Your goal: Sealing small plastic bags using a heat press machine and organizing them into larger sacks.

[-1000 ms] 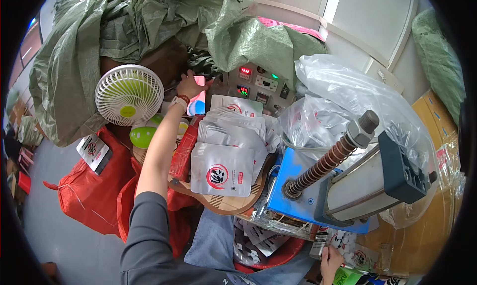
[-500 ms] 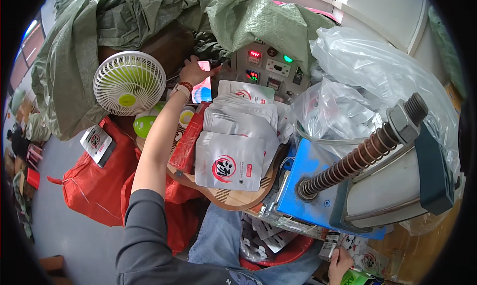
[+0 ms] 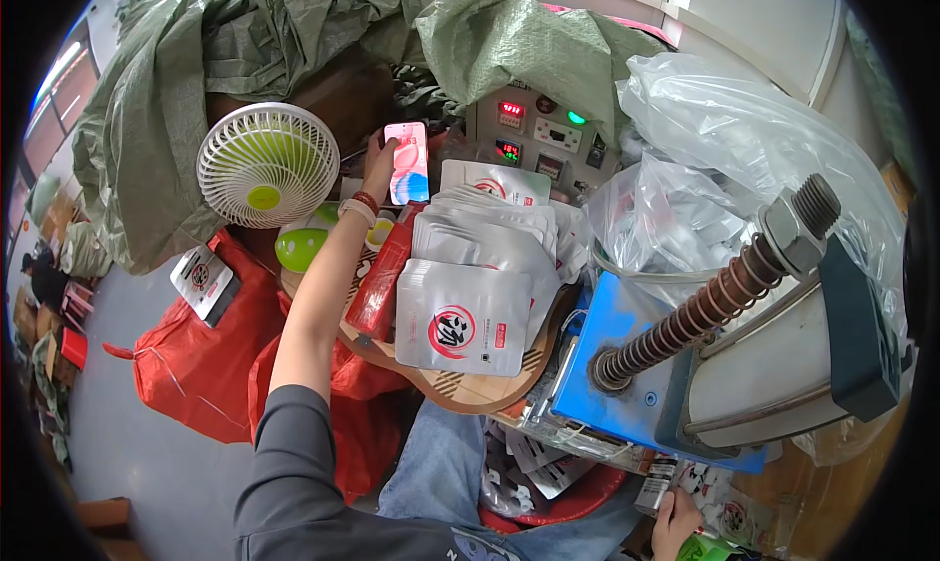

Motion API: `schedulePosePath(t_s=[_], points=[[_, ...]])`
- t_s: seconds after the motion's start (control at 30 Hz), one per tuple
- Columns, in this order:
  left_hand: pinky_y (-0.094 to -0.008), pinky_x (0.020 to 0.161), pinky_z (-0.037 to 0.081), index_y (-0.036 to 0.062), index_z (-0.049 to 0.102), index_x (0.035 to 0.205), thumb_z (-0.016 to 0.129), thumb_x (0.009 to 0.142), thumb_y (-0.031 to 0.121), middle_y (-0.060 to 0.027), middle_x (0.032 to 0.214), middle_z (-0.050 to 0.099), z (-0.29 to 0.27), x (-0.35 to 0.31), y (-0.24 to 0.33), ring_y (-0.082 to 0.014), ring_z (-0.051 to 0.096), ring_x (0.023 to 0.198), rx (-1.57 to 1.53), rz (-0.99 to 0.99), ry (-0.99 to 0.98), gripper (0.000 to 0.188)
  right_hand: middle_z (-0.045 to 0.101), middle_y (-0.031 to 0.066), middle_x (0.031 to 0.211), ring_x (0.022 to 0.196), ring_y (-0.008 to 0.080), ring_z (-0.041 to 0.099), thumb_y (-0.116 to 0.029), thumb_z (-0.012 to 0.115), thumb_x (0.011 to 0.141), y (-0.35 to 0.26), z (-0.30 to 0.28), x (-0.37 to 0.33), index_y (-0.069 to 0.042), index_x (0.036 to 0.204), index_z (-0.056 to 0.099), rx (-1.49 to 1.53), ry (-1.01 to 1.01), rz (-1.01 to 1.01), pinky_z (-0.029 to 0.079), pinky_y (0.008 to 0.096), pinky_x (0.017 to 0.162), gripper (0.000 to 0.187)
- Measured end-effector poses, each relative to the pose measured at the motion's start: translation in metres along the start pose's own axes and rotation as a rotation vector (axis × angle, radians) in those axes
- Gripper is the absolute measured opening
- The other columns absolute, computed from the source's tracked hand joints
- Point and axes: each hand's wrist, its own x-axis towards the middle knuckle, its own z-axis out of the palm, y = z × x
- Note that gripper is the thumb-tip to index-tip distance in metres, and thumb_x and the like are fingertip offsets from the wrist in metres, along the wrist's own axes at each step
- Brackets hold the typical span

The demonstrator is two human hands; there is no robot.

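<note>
My left hand (image 3: 376, 167) reaches across to a lit smartphone (image 3: 408, 163) that stands upright against the clutter. Its fingers close round the phone's left edge, and the thumb lies at the screen. Low on the right, my right hand (image 3: 676, 524) is curled beside a small silver packet (image 3: 656, 483) with a dark label; what its fingers hold is partly hidden. Between the hands, several stacks of flat silver pouches (image 3: 465, 316) with a round red mark lie on a wooden board (image 3: 480, 392). Next to them is a long red wrapped package (image 3: 382, 277).
A white and green fan (image 3: 268, 164) stands at the left, above red bags (image 3: 196, 365). To the right are a blue machine base (image 3: 607, 355) with a spring-loaded rod (image 3: 685, 316) and clear plastic bags (image 3: 764, 120). A control panel (image 3: 548, 135) sits behind. A red basin (image 3: 587, 497) is below.
My left hand has come down from the phone's top to its left edge, uncovering more of the screen. The whole view has shifted slightly. My right hand stays by the packet.
</note>
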Motion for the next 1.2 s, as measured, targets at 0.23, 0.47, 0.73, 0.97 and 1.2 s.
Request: schedulePosePath(t_s=[0.23, 0.47, 0.73, 0.97, 1.2], points=[[-0.0366, 0.098, 0.044, -0.0012, 0.046, 0.133, 0.064, 0.089, 0.021, -0.0189, 0.126, 0.058, 0.009, -0.043, 0.034, -0.0288, 0.057, 0.114, 0.141, 0.178, 0.17, 0.052, 0.066, 0.0183, 0.099, 0.089, 0.0365, 0.063, -0.028, 0.054, 0.095, 0.009, -0.009, -0.004, -0.005, 0.106, 0.065, 0.072, -0.031, -0.081, 0.048, 0.0421, 0.077, 0.028], [-0.0498, 0.112, 0.025, 0.0054, 0.04, 0.14, 0.065, 0.086, 0.035, -0.0184, 0.143, 0.042, 0.024, -0.236, 0.12, -0.0336, 0.037, 0.135, 0.622, 0.677, -0.192, 0.067, 0.063, 0.0173, 0.115, 0.105, 0.0293, 0.061, -0.025, 0.059, 0.094, 0.034, -0.009, -0.007, -0.007, 0.116, 0.06, 0.395, -0.301, 0.16, 0.045, 0.0398, 0.089, 0.029], [-0.0543, 0.117, 0.006, 0.014, 0.033, 0.149, 0.053, 0.092, 0.051, -0.0148, 0.157, 0.023, 0.044, -0.325, 0.095, -0.0313, 0.016, 0.147, 1.042, 0.72, -0.607, 0.071, 0.056, 0.0078, 0.081, 0.073, 0.0205, 0.057, -0.019, 0.055, 0.094, 0.031, 0.018, 0.014, -0.004, 0.1, 0.057, 0.716, 0.178, 0.32, 0.043, 0.0333, 0.064, 0.016], [-0.0634, 0.113, 0.007, 0.0101, 0.037, 0.146, 0.058, 0.087, 0.052, -0.016, 0.155, 0.028, -0.007, -0.411, 0.099, -0.0342, 0.023, 0.144, 0.985, 0.591, -0.496, 0.076, 0.05, 0.0123, 0.105, 0.105, 0.0285, 0.049, -0.007, 0.061, 0.088, -0.007, -0.013, -0.031, 0.001, 0.104, 0.061, 0.362, 0.701, 0.011, 0.04, 0.0402, 0.092, 0.017], [-0.0372, 0.08, 0.055, 0.0076, 0.064, 0.11, 0.064, 0.078, 0.002, -0.0071, 0.104, 0.067, -0.023, -0.432, 0.09, -0.0281, 0.066, 0.099, 0.708, 0.672, -0.48, 0.032, 0.063, 0.0077, 0.091, 0.093, 0.0248, 0.058, -0.01, 0.08, 0.069, -0.118, 0.057, -0.053, -0.007, 0.096, 0.071, 0.774, -0.031, -0.447, 0.045, 0.0354, 0.083, 0.028]])
